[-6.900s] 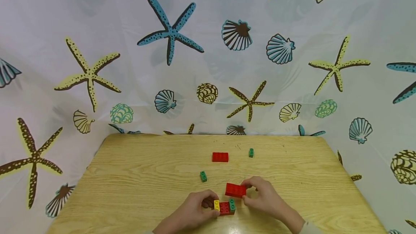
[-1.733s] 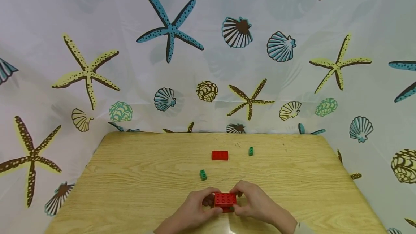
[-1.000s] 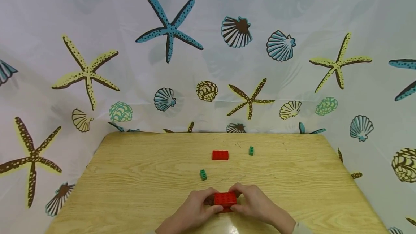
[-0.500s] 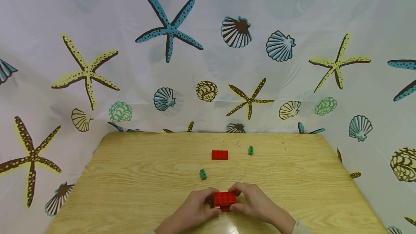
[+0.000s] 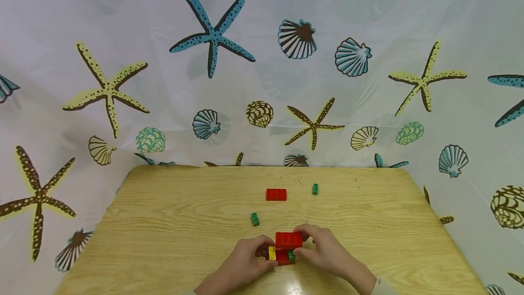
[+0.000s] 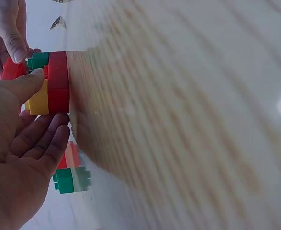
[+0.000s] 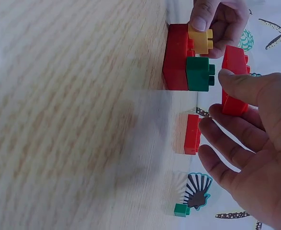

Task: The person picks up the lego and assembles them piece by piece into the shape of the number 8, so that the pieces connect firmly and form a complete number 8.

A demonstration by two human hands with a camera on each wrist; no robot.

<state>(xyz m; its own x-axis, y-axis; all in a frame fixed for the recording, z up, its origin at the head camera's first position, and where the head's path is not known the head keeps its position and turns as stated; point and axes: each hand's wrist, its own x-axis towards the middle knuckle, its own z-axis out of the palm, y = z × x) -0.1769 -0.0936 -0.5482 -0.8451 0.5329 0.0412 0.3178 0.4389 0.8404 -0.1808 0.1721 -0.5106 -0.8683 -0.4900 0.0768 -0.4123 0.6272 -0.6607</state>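
Note:
My left hand grips the left end of a small build, thumb in front and fingers behind. The build has a red base brick on the table, with a yellow brick on its left end and a green brick on its right end. My right hand pinches another red brick by its right end. In the right wrist view that brick hangs over the yellow and green bricks, with a gap above their studs. Red studs of the base show between the two small bricks.
On the wooden table lie a loose red brick and two loose green bricks, one nearer and one farther right. A curtain printed with starfish and shells hangs behind and on both sides.
Earlier, my right hand brought the red brick in from the right and both hands held it over the build. Now my right hand has raised it off, up and slightly right; my left stays.

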